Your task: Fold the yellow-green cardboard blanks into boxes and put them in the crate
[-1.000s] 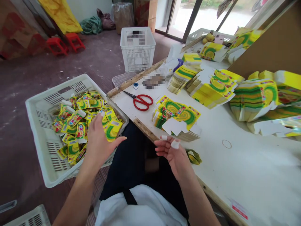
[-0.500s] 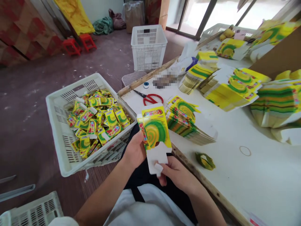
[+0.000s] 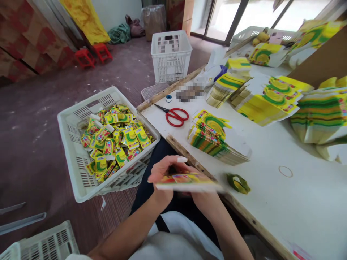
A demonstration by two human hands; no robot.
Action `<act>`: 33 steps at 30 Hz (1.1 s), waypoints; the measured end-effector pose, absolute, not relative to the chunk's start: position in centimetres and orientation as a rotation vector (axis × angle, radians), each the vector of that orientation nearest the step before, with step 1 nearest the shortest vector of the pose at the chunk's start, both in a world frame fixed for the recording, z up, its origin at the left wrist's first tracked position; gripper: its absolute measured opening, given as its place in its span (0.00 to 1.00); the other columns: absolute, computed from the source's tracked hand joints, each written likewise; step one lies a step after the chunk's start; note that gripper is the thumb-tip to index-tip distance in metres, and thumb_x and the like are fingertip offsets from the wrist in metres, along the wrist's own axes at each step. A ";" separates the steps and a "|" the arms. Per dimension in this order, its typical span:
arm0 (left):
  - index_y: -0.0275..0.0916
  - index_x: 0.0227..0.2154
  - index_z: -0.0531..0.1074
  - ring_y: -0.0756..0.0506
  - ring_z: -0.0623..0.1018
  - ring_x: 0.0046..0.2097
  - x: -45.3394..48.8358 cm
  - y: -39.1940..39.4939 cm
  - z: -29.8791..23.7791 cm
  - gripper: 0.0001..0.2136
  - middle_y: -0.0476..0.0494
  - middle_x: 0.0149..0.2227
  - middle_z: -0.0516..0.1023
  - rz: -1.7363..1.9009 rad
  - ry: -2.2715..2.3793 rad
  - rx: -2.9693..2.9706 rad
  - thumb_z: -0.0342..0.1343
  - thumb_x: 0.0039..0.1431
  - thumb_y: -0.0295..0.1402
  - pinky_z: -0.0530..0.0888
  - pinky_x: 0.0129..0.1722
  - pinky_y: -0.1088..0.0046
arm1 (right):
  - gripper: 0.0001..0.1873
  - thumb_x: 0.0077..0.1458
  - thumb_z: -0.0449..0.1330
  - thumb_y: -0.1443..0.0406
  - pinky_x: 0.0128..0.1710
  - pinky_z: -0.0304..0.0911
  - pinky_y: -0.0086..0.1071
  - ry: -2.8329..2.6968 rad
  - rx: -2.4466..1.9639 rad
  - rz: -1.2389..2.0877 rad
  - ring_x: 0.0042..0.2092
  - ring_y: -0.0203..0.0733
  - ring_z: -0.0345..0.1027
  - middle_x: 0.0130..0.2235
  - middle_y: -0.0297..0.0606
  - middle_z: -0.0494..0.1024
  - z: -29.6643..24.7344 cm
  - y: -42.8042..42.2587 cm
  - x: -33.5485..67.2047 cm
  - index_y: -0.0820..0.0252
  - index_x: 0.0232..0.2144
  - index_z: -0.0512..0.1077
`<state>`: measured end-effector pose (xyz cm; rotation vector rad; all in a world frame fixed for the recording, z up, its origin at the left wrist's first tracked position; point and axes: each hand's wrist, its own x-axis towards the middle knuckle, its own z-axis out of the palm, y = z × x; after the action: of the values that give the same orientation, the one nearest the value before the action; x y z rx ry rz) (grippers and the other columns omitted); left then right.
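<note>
Over my lap, both hands grip one flat yellow-green carton blank [image 3: 189, 182], which is held nearly edge-on. My left hand [image 3: 165, 173] curls over its left end, a taped fingertip on top. My right hand [image 3: 206, 200] is under its right side, mostly hidden by the blank. A stack of the same flat blanks [image 3: 217, 139] lies on the white table [image 3: 284, 202] just beyond my hands. To my left, a white plastic crate [image 3: 78, 180] holds several folded yellow-green boxes [image 3: 116, 141].
Red scissors [image 3: 176, 115] and a small tape roll [image 3: 168, 98] lie near the table's far corner. More fanned stacks of blanks [image 3: 271, 99] fill the back right. A crumpled scrap [image 3: 238, 183] and a rubber band [image 3: 285, 171] sit on the table. Another white crate [image 3: 170, 54] stands on the floor.
My left hand left the crate, and both hands took up a carton blank. It stood upright facing me half a second ago; now it is tipped flat, edge-on.
</note>
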<state>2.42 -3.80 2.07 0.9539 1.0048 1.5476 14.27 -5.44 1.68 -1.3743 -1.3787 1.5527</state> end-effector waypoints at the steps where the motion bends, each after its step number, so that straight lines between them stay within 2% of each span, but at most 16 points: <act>1: 0.41 0.30 0.82 0.43 0.77 0.25 2.3 -3.7 1.8 0.40 0.43 0.23 0.80 1.557 1.022 0.993 0.44 0.40 0.74 0.73 0.25 0.67 | 0.08 0.53 0.55 0.60 0.26 0.58 0.28 -1.342 -1.332 1.574 0.26 0.36 0.62 0.25 0.31 0.72 1.3 -5.6 14.2 0.56 0.26 0.67; 3: 0.40 0.27 0.81 0.46 0.72 0.20 1.9 -3.3 1.4 0.41 0.44 0.19 0.76 1.577 1.048 1.073 0.46 0.37 0.75 0.67 0.20 0.70 | 0.07 0.53 0.56 0.59 0.27 0.60 0.29 -1.317 -1.286 1.626 0.27 0.37 0.65 0.27 0.33 0.75 0.5 -5.8 14.0 0.56 0.28 0.69; 5: 0.40 0.26 0.81 0.49 0.67 0.18 1.5 -2.8 1.0 0.38 0.46 0.18 0.72 1.578 1.101 1.151 0.48 0.38 0.73 0.63 0.18 0.72 | 0.10 0.55 0.56 0.58 0.25 0.59 0.30 -1.367 -1.361 1.594 0.26 0.39 0.66 0.25 0.34 0.74 -0.1 -6.1 13.9 0.55 0.26 0.69; 8: 0.41 0.19 0.77 0.51 0.63 0.20 1.2 -2.5 0.7 0.27 0.49 0.16 0.67 1.571 1.245 1.234 0.55 0.49 0.63 0.62 0.22 0.72 | 0.10 0.53 0.58 0.56 0.26 0.61 0.33 -1.453 -1.594 1.195 0.27 0.44 0.68 0.26 0.37 0.76 0.0 -6.0 14.0 0.55 0.27 0.70; 11: 0.41 0.18 0.74 0.49 0.67 0.25 1.1 -2.6 0.8 0.22 0.48 0.21 0.69 1.493 1.319 1.189 0.54 0.60 0.52 0.67 0.29 0.71 | 0.07 0.56 0.55 0.60 0.28 0.64 0.33 -1.498 -1.550 0.920 0.29 0.44 0.70 0.28 0.38 0.77 0.8 -5.3 14.4 0.55 0.32 0.69; 14: 0.40 0.29 0.77 0.43 0.76 0.36 0.5 -2.6 1.3 0.17 0.45 0.29 0.77 1.226 1.121 0.997 0.62 0.52 0.51 0.73 0.40 0.66 | 0.10 0.59 0.48 0.65 0.26 0.63 0.31 -1.696 -1.338 0.960 0.27 0.42 0.70 0.24 0.35 0.74 1.4 -4.3 14.9 0.54 0.27 0.67; 16: 0.39 0.35 0.77 0.38 0.79 0.41 -0.1 -2.4 1.8 0.25 0.42 0.33 0.80 1.041 0.919 0.866 0.67 0.41 0.54 0.74 0.44 0.61 | 0.11 0.57 0.48 0.69 0.26 0.64 0.32 -1.843 -1.275 0.983 0.29 0.43 0.72 0.27 0.36 0.76 1.4 -3.7 15.2 0.54 0.27 0.68; 18: 0.37 0.38 0.77 0.34 0.79 0.44 -0.6 -2.1 2.4 0.30 0.38 0.35 0.81 0.963 0.817 0.763 0.67 0.37 0.57 0.75 0.45 0.57 | 0.12 0.55 0.49 0.71 0.30 0.66 0.33 -1.905 -1.270 0.928 0.33 0.44 0.74 0.32 0.38 0.79 1.3 -3.5 15.4 0.54 0.31 0.70; 21: 0.37 0.41 0.76 0.34 0.80 0.47 -0.2 -1.7 2.9 0.27 0.36 0.38 0.82 1.121 0.892 0.621 0.64 0.45 0.54 0.76 0.48 0.57 | 0.12 0.56 0.52 0.71 0.38 0.69 0.38 -1.741 -1.375 0.596 0.40 0.47 0.74 0.40 0.42 0.78 1.2 -4.0 15.1 0.55 0.39 0.71; 24: 0.39 0.40 0.76 0.36 0.80 0.48 1.2 -1.5 2.9 0.25 0.39 0.39 0.83 1.414 1.010 0.537 0.60 0.50 0.55 0.77 0.48 0.59 | 0.12 0.57 0.56 0.70 0.43 0.69 0.41 -1.542 -1.444 0.279 0.44 0.48 0.71 0.41 0.43 0.74 1.4 -5.1 14.3 0.54 0.43 0.70; 29: 0.38 0.41 0.77 0.35 0.79 0.52 3.4 -2.3 2.6 0.32 0.36 0.42 0.82 1.523 1.047 0.597 0.56 0.48 0.63 0.77 0.49 0.61 | 0.19 0.55 0.54 0.73 0.45 0.70 0.41 -1.586 -1.343 0.533 0.46 0.48 0.71 0.45 0.44 0.74 1.3 -6.1 11.9 0.55 0.49 0.69; 31: 0.38 0.42 0.77 0.35 0.78 0.52 3.7 -2.6 2.6 0.37 0.35 0.42 0.82 1.529 1.085 0.628 0.52 0.46 0.67 0.77 0.49 0.60 | 0.18 0.53 0.53 0.75 0.45 0.69 0.41 -1.553 -1.336 0.636 0.45 0.48 0.71 0.44 0.43 0.75 1.0 -6.1 11.3 0.55 0.45 0.69; 33: 0.38 0.43 0.77 0.35 0.78 0.52 3.6 -2.7 2.7 0.40 0.36 0.42 0.82 1.517 1.141 0.681 0.48 0.45 0.70 0.77 0.48 0.60 | 0.13 0.51 0.54 0.75 0.41 0.69 0.39 -1.508 -1.354 0.716 0.41 0.46 0.71 0.39 0.41 0.74 0.9 -6.0 11.0 0.55 0.38 0.68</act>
<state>3.59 -2.65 2.70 0.6812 1.1406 1.5165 11.03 -5.98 0.86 -1.3543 -1.5076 0.7158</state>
